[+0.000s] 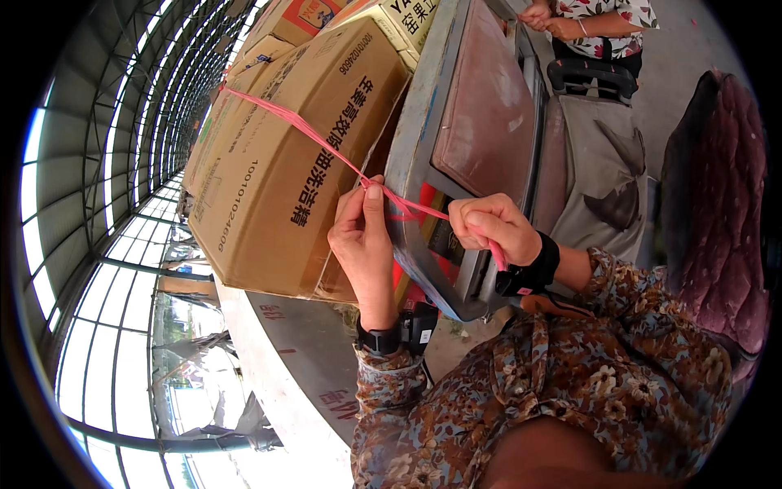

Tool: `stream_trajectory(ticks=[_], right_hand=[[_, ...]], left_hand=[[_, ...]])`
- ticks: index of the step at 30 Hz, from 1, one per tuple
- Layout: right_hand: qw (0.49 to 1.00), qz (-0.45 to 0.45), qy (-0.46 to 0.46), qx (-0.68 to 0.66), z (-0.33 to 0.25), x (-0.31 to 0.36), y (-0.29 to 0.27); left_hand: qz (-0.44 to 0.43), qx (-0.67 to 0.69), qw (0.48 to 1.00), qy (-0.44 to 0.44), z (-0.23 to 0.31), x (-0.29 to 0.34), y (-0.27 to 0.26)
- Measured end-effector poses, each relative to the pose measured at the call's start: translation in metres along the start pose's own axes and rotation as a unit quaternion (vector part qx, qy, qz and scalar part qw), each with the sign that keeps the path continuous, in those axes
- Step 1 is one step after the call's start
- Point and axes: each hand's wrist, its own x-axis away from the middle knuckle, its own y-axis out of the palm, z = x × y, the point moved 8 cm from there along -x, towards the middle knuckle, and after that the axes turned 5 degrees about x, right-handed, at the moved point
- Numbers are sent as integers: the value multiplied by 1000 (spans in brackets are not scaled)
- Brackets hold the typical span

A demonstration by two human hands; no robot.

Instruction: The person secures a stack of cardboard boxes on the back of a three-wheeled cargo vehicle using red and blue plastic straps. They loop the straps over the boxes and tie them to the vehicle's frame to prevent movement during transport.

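Note:
A strand of pink plastic twine [297,122] runs tight across a large brown cardboard box [269,196] to the corner of a grey metal frame [423,90]. My left hand [362,232] pinches the twine between thumb and fingertips where it meets the frame, beside the box. To the right, my right hand [493,228] is closed in a fist around the same twine, and a pink end hangs below it. Between the two hands the twine is stretched straight, passing in front of the frame's opening. My fingers partly hide the crossing point at the frame.
More boxes [395,28] are stacked behind the large one. A worn reddish panel [489,98] fills the frame; beyond it is a grey-covered seat [607,171]. Another person [607,28] stands at the far right. A dark purple quilted cover [721,220] is at right.

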Motion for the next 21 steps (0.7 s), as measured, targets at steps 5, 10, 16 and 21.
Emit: stream_trajectory(ticks=[5,10,16,21], right_hand=[[994,-2,6,-112,14,0,7],[990,7,-18,-143,6,3,9],[985,11,11,-174,20,8,7],[988,1,9,-154,29,12,3]], left_hand=[[19,88,994,-57,0,3,3],[-27,163,984,-72,5,-3,15],[-16,123,990,-63,-9,9,14],[-12,301,953,-25,23,-17,12]])
